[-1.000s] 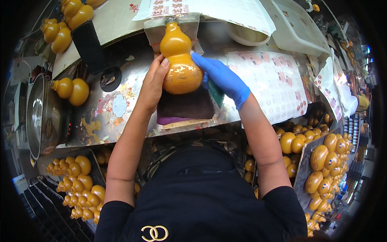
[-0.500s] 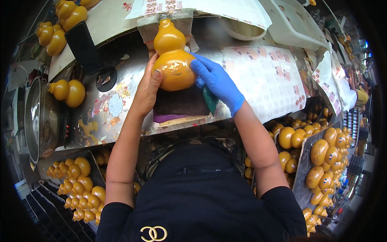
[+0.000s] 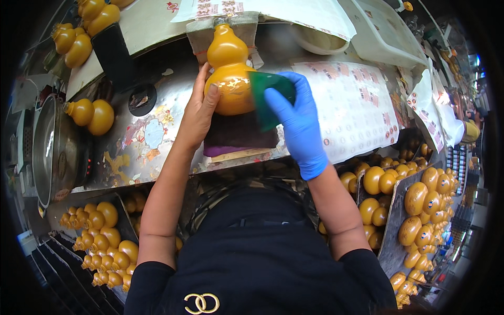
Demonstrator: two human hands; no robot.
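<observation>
A glossy yellow-orange gourd-shaped bottle (image 3: 227, 51) lies on a dark pad (image 3: 239, 131), its narrow neck pointing away from me on a grey cloth-wrapped rest (image 3: 198, 38). My bare left hand (image 3: 199, 113) grips the bottle's wide lower bulb from the left, thumb on top and fingers along its side. In my right hand (image 3: 302, 123), which wears a blue glove, a thin green scraper (image 3: 274, 94) is pinched between thumb and fingers. The scraper's left edge overlaps the right side of the bulb; whether it presses on it I cannot tell. Pale flecked markings show on the bulb.
Printed translucent sheets (image 3: 357, 105) cover the bench on the right. At the left are another gourd bottle (image 3: 97, 116), a metal pan (image 3: 50, 152) and a dark phone-like slab (image 3: 111, 55). Racks of gourd bottles (image 3: 107, 236) stand below on both sides. A white bowl (image 3: 323, 41) sits at the back.
My right hand has come off the bulb and swung the green scraper up from below the hand to the bulb's right side. My left hand still holds the bottle.
</observation>
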